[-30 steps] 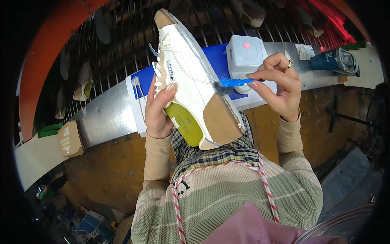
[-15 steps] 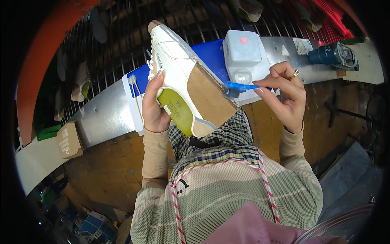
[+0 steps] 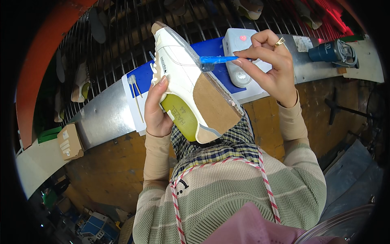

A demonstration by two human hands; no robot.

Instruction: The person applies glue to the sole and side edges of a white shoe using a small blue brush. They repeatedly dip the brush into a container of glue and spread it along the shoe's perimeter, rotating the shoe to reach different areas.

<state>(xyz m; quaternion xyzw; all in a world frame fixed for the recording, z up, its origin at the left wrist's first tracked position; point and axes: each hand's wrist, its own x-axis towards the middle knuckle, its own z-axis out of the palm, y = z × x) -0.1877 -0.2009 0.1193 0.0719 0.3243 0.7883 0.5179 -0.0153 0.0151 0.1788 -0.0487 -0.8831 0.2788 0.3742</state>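
Observation:
My left hand (image 3: 157, 110) grips a white shoe (image 3: 182, 71) with a tan heel panel (image 3: 213, 105), its thumb near the laces. A green-yellow shoe last (image 3: 180, 118) fills the shoe's opening. The shoe is tilted on its side, toe away from me, with its bottom edge to the right; a greyish film runs along that edge. Between the thumb and fingers of my right hand (image 3: 270, 67) is a small blue brush (image 3: 219, 59). Its dark bristles are at the shoe's bottom edge, around the middle; whether they touch cannot be made out.
Behind the brush stands a white plastic dispenser (image 3: 239, 38) with a red light, on a blue mat (image 3: 193, 49). Cotton-tipped sticks (image 3: 136, 87) lie left of the shoe. A blue tumbler (image 3: 325, 53) stands at right, a cardboard box (image 3: 70, 142) at left. Beyond is a roller rack (image 3: 134, 32) carrying shoes.
My right hand has moved the brush up and left along the shoe's bottom edge, from the heel part toward the middle. The shoe has shifted slightly down and right.

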